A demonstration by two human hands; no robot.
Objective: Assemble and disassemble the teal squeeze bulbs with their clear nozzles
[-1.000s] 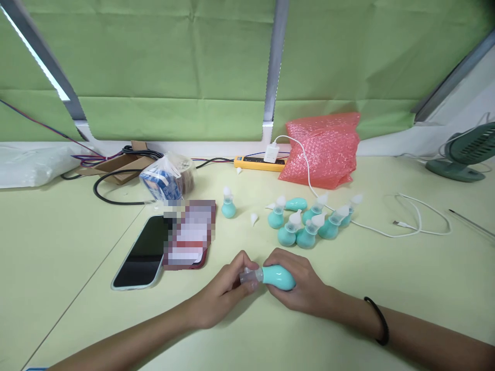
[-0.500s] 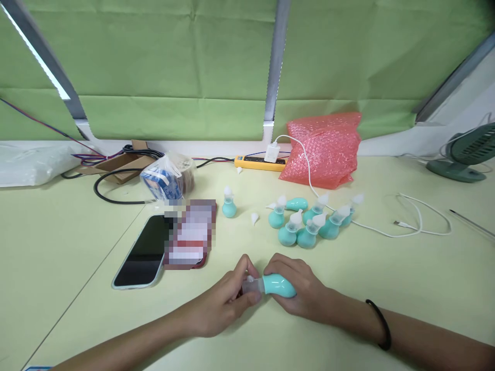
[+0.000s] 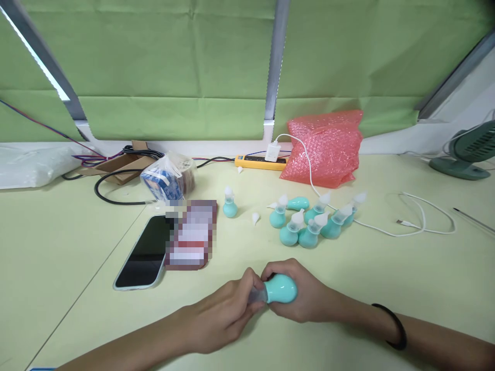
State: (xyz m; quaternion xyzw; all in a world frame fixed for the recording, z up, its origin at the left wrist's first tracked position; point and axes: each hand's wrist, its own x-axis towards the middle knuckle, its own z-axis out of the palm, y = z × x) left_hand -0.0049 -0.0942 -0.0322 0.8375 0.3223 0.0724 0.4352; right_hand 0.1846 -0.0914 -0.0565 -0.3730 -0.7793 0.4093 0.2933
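My right hand (image 3: 307, 294) is closed round the glossy teal bulb of a nasal aspirator (image 3: 283, 288). From the left, my left hand (image 3: 228, 309) pinches its clear neck, and the fingers hide most of that end. The aspirator lies sideways, bulb to the right, just above the table. Beyond my hands several more teal aspirators (image 3: 289, 235) stand close together, their clear necks topped with white tips. One teal bulb (image 3: 298, 203) lies on its side behind them. A single aspirator (image 3: 230, 207) stands apart, with a loose white tip (image 3: 256, 218) to its right.
To the left lie a dark-screened phone (image 3: 141, 252) and a second phone (image 3: 193, 232) with a blurred screen. Along the back are a bagged packet (image 3: 164, 180), a yellow power strip (image 3: 255, 163) and a pink bubble-wrap bag (image 3: 328, 149). A white cable (image 3: 386, 234) curls at right, near a fan (image 3: 460, 169).
My left hand has moved slightly right and now covers more of the clear neck. The teal bulb has turned a little in my right hand, looking rounder.
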